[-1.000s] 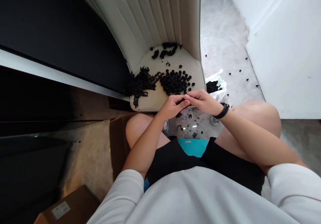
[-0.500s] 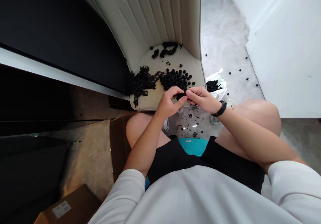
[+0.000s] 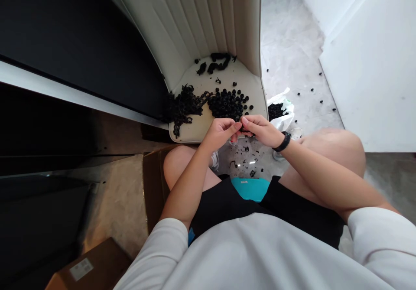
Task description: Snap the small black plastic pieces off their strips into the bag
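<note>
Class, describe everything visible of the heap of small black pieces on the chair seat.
The heap is many small, rounded black pieces, some showing a central hole, perhaps rubber or plastic. It lies on the pale seat, with stray pieces at its right edge. Stringy black scraps reach its left side. The left hand and right hand are by its near edge; contact is unclear.

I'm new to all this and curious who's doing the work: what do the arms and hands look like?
They are a person's: bare fingers without gloves, and bare forearms below short white sleeves. The right wrist has a black wristband; the left shows none. No cables or markings are visible.
</note>
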`<control>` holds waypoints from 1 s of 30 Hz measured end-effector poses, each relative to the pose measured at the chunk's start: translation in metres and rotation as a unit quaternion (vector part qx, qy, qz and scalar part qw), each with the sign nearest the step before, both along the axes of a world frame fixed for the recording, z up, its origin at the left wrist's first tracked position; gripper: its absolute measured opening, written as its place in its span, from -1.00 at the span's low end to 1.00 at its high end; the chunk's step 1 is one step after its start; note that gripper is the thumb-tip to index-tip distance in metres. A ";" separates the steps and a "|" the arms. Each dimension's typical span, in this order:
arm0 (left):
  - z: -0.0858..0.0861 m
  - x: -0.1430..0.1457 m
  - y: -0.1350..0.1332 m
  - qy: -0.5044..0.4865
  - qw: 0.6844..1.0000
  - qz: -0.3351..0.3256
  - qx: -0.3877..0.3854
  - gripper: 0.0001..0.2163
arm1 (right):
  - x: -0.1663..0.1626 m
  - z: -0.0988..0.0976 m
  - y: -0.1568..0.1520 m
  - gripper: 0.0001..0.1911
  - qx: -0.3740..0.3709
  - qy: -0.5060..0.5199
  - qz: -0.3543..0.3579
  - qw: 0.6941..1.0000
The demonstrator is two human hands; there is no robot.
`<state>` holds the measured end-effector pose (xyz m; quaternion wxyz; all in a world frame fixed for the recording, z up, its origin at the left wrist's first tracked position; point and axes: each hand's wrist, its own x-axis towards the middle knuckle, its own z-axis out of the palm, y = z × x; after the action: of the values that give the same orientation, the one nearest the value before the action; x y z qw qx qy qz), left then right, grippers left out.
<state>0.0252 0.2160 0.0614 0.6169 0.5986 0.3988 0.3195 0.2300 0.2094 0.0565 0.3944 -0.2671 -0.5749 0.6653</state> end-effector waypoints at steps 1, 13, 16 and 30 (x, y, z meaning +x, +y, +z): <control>0.000 -0.002 0.001 -0.010 1.000 -0.009 -0.007 -0.43 | 0.001 -0.001 0.000 -0.39 -0.015 0.011 0.000 1.000; 0.014 -0.024 0.002 -0.129 0.968 -0.212 0.039 -0.61 | 0.014 0.018 0.001 -0.34 -0.119 0.173 0.038 0.977; 0.021 -0.036 0.011 -0.103 0.968 -0.215 0.083 -0.67 | 0.030 0.024 0.006 -0.36 0.009 0.053 0.099 0.994; -0.006 -0.044 0.087 0.256 0.915 0.161 0.267 -0.77 | 0.003 0.011 -0.011 -0.55 0.302 -0.304 0.112 0.897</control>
<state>-0.0191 0.3033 0.0557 0.2508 0.7301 0.5341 0.3447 0.2332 0.1984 0.0672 0.1848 -0.2583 -0.8662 0.3859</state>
